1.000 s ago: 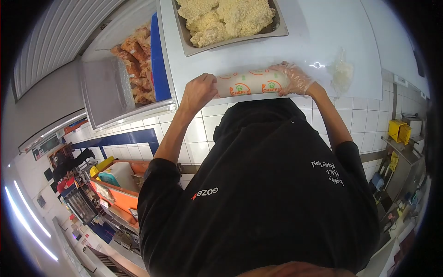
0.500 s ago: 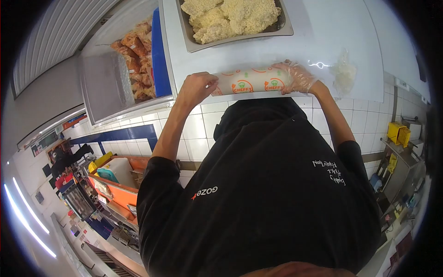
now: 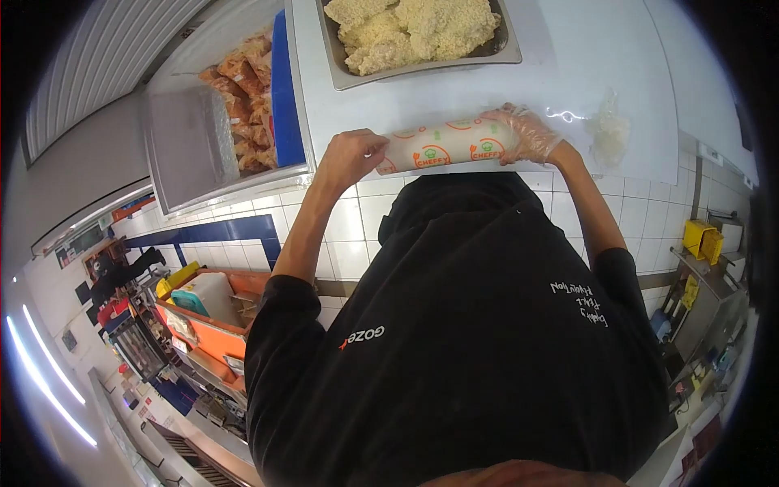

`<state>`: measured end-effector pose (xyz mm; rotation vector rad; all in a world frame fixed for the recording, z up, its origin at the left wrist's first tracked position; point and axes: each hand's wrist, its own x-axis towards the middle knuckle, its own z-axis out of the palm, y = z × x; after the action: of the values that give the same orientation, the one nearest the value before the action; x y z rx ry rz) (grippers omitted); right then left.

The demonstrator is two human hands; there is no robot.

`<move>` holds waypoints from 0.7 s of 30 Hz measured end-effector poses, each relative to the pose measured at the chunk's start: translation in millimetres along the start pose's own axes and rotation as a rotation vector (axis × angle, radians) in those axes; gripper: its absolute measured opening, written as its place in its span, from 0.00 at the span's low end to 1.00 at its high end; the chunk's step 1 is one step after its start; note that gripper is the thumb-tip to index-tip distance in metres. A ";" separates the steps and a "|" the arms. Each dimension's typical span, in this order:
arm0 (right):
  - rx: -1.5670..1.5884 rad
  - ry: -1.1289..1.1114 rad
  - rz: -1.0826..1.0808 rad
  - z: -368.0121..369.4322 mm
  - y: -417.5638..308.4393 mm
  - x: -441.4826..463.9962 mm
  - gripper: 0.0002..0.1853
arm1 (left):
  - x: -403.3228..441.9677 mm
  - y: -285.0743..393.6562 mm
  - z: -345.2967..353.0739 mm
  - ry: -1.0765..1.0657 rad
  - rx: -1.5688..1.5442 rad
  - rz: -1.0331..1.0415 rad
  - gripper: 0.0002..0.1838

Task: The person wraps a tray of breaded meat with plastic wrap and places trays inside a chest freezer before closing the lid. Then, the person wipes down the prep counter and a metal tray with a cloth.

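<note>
A white roll (image 3: 434,148) with orange and green "CHEFFY" print lies crosswise at the near edge of the white worktop (image 3: 580,49). I cannot tell whether it is wrap or bags. My left hand (image 3: 355,159) is bare, its fingers curled and closed at the roll's left end. Around the right end, my right hand (image 3: 527,136) in a clear plastic glove is closed on the roll. Beyond the roll stands a metal tray (image 3: 422,73) heaped with pale, crumb-coated pieces (image 3: 414,32). A crumpled clear plastic piece (image 3: 608,130) lies right of my gloved hand.
An open chest (image 3: 178,130) at the left holds several bags of reddish-orange food (image 3: 251,97), beside a blue panel (image 3: 286,89). Behind me are an orange unit (image 3: 207,329) with a white container (image 3: 215,296), and a yellow bucket (image 3: 702,239) on a metal shelf at the right.
The view has shifted slightly. Both hands keep their places at the ends of the roll, with no clear movement of the roll on the worktop.
</note>
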<state>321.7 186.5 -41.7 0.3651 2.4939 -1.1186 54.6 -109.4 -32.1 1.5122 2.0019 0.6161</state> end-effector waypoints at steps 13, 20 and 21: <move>-0.021 -0.073 0.042 -8.8 -7.2 -1.4 0.52 | 0.5 -3.7 7.4 0.031 0.061 0.015 0.10; -0.066 -0.060 0.043 -7.0 -6.4 -0.4 0.52 | -4.4 7.5 2.6 0.009 0.046 0.040 0.10; -0.067 -0.075 0.046 -7.2 -5.1 0.7 0.53 | -4.6 6.7 3.2 0.015 0.051 0.050 0.10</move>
<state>317.4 188.7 -34.3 0.3531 2.4385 -1.0095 62.4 -112.0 -29.4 1.5965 2.0105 0.6023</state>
